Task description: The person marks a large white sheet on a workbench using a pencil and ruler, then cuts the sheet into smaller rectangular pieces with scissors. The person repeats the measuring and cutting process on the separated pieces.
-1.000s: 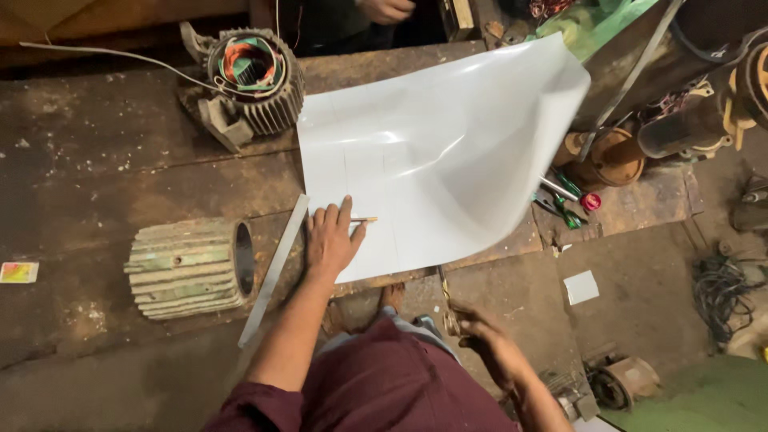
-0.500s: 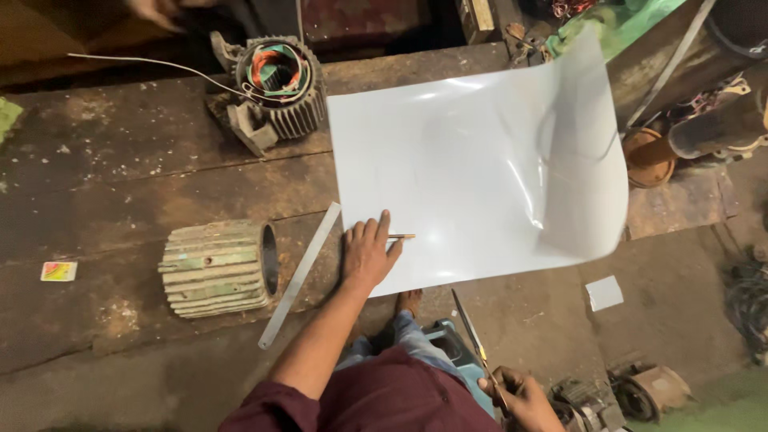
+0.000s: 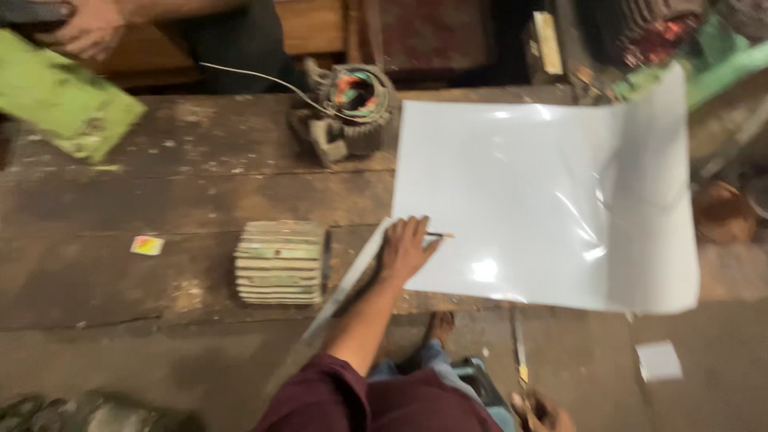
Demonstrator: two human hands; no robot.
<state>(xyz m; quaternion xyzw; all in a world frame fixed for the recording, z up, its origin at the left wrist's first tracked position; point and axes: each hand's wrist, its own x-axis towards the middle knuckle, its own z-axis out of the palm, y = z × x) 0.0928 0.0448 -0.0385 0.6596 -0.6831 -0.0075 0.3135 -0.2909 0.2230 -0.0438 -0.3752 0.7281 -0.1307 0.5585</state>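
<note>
As we look down on the dark wooden worktop point(image 3: 120, 200), a green slab point(image 3: 68, 100) sits blurred at far left, with another person's hand point(image 3: 88, 28) above it at the top edge. Small coloured sticker point(image 3: 147, 245) lies flat on the planks, well apart from everything else. Right of it, a pale ribbed motor shell point(image 3: 280, 262) lies on its side. Behind it, near the far edge, a stator point(image 3: 348, 108) with coloured windings; a thin wire point(image 3: 256, 78) trails off it to the left.

Just right of the shell, a flat metal strip point(image 3: 352, 276) slants across the near edge of the worktop. Our left hand point(image 3: 406, 250) rests beside it, palm down, fingers spread on the lower left corner of the white sheet point(image 3: 528, 200); a pencil point(image 3: 438, 235) shows between the fingers. Grip: flat and pressing, with the pencil pinched.

Sheet lies on the worktop's right part, its right side curling up off the surface and overhanging the edge. Below, on the floor, a foot point(image 3: 438, 326) and a small white scrap point(image 3: 659, 360). Our right hand point(image 3: 544, 414) is low at the bottom edge, off the worktop; blurred, so we cannot tell whether it is clenched or released.
</note>
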